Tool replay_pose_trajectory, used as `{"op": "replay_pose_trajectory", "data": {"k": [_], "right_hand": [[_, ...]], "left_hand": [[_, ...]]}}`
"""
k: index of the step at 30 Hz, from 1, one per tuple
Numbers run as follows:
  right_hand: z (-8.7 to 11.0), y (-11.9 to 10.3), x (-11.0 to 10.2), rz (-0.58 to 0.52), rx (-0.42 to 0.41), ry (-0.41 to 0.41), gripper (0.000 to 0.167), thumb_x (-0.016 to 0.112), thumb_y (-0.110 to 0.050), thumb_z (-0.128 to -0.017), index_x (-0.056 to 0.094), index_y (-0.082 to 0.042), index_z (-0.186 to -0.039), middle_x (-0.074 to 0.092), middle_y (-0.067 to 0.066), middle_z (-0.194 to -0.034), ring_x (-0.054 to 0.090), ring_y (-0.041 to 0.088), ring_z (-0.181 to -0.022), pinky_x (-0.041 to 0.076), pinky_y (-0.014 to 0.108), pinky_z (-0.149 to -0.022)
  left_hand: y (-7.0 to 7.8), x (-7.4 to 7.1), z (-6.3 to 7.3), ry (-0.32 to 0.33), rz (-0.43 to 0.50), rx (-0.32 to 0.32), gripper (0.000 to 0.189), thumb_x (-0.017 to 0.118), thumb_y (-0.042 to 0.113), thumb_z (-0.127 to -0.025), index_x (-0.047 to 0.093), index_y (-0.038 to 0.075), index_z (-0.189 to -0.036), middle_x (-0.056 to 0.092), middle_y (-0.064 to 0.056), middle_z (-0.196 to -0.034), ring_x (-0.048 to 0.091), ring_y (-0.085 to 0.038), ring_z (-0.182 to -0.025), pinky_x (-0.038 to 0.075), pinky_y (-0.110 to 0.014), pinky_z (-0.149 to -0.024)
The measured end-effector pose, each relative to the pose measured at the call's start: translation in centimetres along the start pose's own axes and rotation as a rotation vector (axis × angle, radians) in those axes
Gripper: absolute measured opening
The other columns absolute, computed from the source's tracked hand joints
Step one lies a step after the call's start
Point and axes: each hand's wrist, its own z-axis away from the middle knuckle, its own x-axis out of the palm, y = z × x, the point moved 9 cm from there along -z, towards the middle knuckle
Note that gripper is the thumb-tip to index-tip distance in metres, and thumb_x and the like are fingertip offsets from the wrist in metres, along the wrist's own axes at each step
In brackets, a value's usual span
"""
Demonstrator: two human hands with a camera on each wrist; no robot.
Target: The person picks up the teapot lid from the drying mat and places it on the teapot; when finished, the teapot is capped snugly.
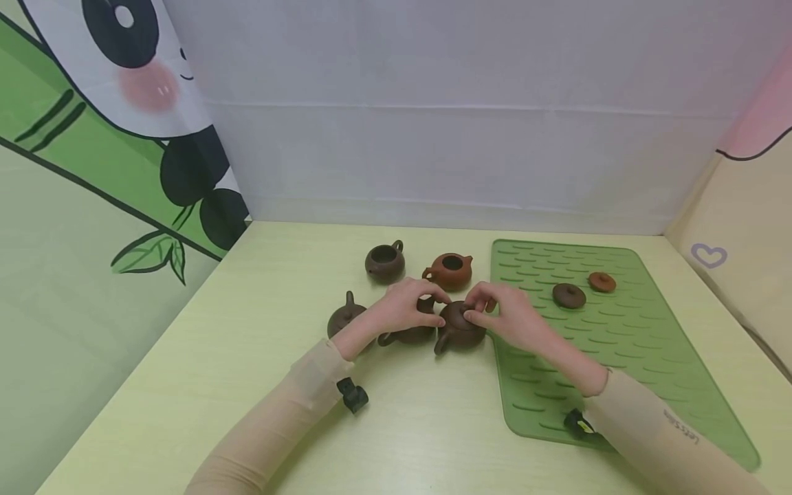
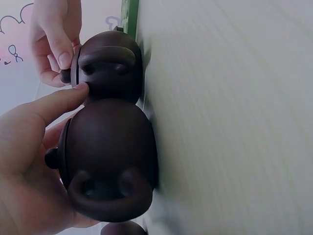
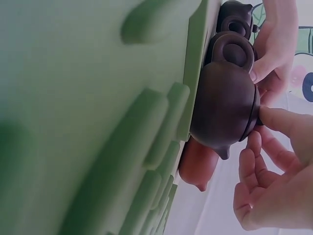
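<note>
Both hands met over a dark brown clay teapot (image 1: 459,328) that stood on the pale worktop (image 1: 247,344) just beside the left edge of the green ribbed mat (image 1: 625,344). The right hand (image 1: 504,317) pinched the lid knob with curled fingertips; the left hand (image 1: 408,304) had its thumb against the pot's lid rim while its fingers curled round a second dark teapot (image 1: 411,333) touching the first. The held pot stood upright, its spout toward the person and its loop handle on the far side. Two open teapots, one dark (image 1: 384,262) and one reddish (image 1: 449,270), stood behind; two lids (image 1: 568,295) lay on the mat. Small writing on the right sleeve (image 1: 680,426) was too small to read.
</note>
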Motion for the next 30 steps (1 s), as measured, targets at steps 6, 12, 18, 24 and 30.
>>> {"op": "replay_pose_trajectory", "data": {"k": [6, 12, 18, 24, 30], "right_hand": [[0.1, -0.2, -0.1, 0.018, 0.001, -0.002, 0.009, 0.073, -0.019, -0.089, 0.068, -0.017, -0.096, 0.065, -0.007, -0.08, 0.058, 0.01, -0.078, 0.045, 0.029, -0.073], [0.1, -0.2, -0.1, 0.022, 0.005, -0.004, 0.009, 0.073, -0.019, -0.088, 0.068, -0.017, -0.096, 0.064, -0.007, -0.079, 0.058, 0.009, -0.078, 0.045, 0.027, -0.072], [0.1, -0.1, -0.1, 0.019, 0.009, -0.005, 0.009, 0.074, -0.019, -0.088, 0.067, -0.017, -0.096, 0.064, -0.006, -0.08, 0.058, 0.01, -0.078, 0.044, 0.026, -0.072], [0.1, -0.1, -0.1, 0.015, 0.004, -0.003, 0.009, 0.074, -0.019, -0.088, 0.067, -0.017, -0.095, 0.065, -0.006, -0.079, 0.058, 0.01, -0.078, 0.048, 0.031, -0.073], [0.1, -0.1, -0.1, 0.01, 0.004, 0.0, 0.009, 0.074, -0.019, -0.088, 0.067, -0.018, -0.095, 0.065, -0.006, -0.079, 0.058, 0.01, -0.077, 0.048, 0.033, -0.073]], "left_hand": [[-0.1, 0.2, -0.1, -0.01, -0.01, -0.005, 0.033, 0.077, 0.032, -0.085, 0.07, 0.022, -0.116, 0.071, 0.006, -0.119, 0.061, -0.017, -0.111, 0.045, -0.035, -0.09], [-0.3, 0.3, -0.2, -0.021, -0.006, -0.01, 0.035, 0.077, 0.031, -0.085, 0.069, 0.022, -0.118, 0.07, 0.006, -0.12, 0.06, -0.016, -0.11, 0.045, -0.035, -0.091], [-0.4, 0.4, -0.4, -0.03, 0.031, 0.005, 0.038, 0.078, 0.029, -0.086, 0.068, 0.016, -0.12, 0.071, 0.002, -0.121, 0.061, -0.017, -0.114, 0.047, -0.035, -0.098], [-0.4, -0.3, -0.5, -0.042, 0.108, 0.021, 0.039, 0.075, 0.024, -0.088, 0.066, 0.008, -0.122, 0.069, -0.006, -0.123, 0.061, -0.021, -0.121, 0.045, -0.04, -0.107], [-0.9, -1.6, -0.3, -0.019, 0.138, -0.006, 0.04, 0.075, 0.023, -0.088, 0.065, 0.007, -0.123, 0.068, -0.012, -0.124, 0.06, -0.025, -0.121, 0.045, -0.044, -0.107]]}}
